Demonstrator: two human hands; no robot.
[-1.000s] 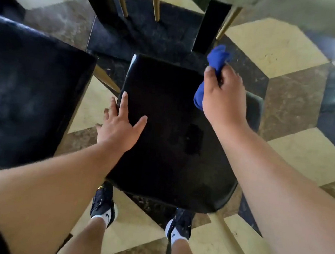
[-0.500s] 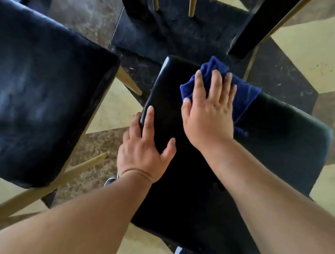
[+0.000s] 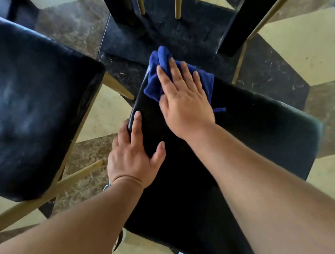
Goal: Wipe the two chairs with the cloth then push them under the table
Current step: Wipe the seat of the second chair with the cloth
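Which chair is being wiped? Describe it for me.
Below the dark table legs stand two black-seated chairs. Take the right chair. Unlike the left chair, it has a blue cloth under the right hand and the left hand on its edge.

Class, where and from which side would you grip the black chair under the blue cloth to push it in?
Probably the black padded chair by its near seat edge, from the person's side: black table legs stand beyond its far edge.
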